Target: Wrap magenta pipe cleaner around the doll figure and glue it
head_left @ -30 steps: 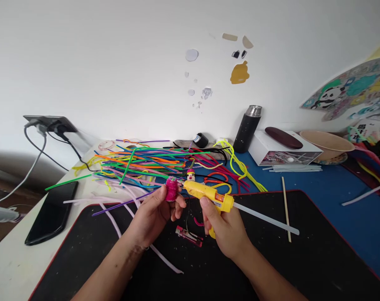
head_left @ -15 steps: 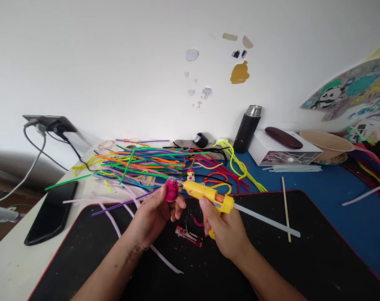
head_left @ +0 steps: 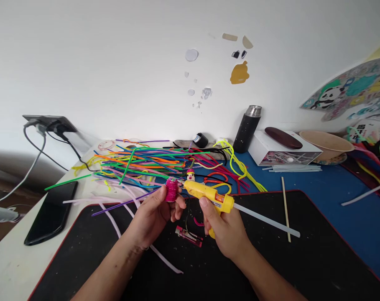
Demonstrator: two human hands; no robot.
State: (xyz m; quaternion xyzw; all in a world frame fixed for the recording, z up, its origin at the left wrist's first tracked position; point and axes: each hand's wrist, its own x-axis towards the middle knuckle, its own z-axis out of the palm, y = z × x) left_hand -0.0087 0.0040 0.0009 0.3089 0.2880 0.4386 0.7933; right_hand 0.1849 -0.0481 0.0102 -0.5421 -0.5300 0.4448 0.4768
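Foreground: black mat (head_left: 246,267) on surface (head_left: 8,267). Right hand (head_left: 229,230) closed around grip of yellow glue gun (head_left: 208,194), long axis running leftward and slightly upward, translucent glue stick (head_left: 266,219) projecting from rear. Left hand (head_left: 152,215) pinching fuzzy magenta coil (head_left: 171,190), roughly upright, just left of gun's front end; contact not discernible. Beyond: small figurine (head_left: 190,176), multicoloured pipe cleaners (head_left: 152,162); near wall (head_left: 114,71), black flask (head_left: 246,131).
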